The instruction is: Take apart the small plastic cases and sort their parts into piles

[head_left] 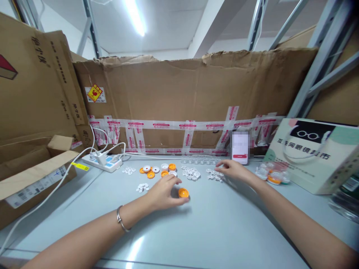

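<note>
My left hand (165, 192) is in the middle of the table, thumb and fingers spread in a curve. Close to its thumb tip sits a round orange cap (183, 193), its hollow side up; a gap shows between the cap and the index finger. My right hand (231, 169) reaches over the right-hand pile of small white plastic pieces (213, 175), its thumb and forefinger apart at the pile's edge. Another pile of white pieces (191, 173) lies between the hands. Behind my left hand are several orange and white round parts (150, 175), partly covered by the fingers.
Small white discs lie in two heaps (129, 170) (142, 187) at left. A clear plastic tray (200, 160) and a phone (240, 147) stand behind. Bagged parts (273, 175) and a paper bag (311, 157) are at right. A power strip (103, 161) and open carton (36, 175) occupy the left.
</note>
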A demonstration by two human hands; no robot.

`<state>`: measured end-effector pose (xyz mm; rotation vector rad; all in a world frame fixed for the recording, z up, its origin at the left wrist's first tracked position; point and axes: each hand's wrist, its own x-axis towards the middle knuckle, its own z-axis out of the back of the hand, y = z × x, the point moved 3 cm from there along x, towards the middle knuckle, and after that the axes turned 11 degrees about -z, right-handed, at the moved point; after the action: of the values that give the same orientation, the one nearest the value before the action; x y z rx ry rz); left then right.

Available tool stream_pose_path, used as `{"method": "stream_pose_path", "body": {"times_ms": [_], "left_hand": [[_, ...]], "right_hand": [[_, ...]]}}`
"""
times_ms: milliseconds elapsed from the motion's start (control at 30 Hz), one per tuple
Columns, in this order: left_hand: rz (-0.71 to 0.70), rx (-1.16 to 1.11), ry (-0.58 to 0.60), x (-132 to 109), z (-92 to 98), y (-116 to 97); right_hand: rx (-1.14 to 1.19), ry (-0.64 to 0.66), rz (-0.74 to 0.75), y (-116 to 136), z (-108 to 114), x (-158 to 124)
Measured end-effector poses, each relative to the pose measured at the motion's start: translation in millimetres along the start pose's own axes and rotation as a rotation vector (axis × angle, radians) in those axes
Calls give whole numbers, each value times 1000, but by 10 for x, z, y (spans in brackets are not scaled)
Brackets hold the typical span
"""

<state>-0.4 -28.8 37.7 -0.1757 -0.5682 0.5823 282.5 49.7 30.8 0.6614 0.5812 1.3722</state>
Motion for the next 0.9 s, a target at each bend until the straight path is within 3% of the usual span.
{"method": "stream_pose_path", "body": {"times_ms": [67,233,400,733,900], "left_hand": [[34,-13,35,-12,-51,27],[95,-55,40,-20,-139,80],[91,-75,20,-13,-177,100],[100,-91,32,-14,-213,78],[80,-87,7,8,-138,45]], "right_hand": [[-41,-15,67,152,-66,-114],[43,324,277,608,-581,-617],[13,332,396,753,-917,-866],[80,338,300,773,-836,-851],[177,299,259,760,-766,-808]]}}
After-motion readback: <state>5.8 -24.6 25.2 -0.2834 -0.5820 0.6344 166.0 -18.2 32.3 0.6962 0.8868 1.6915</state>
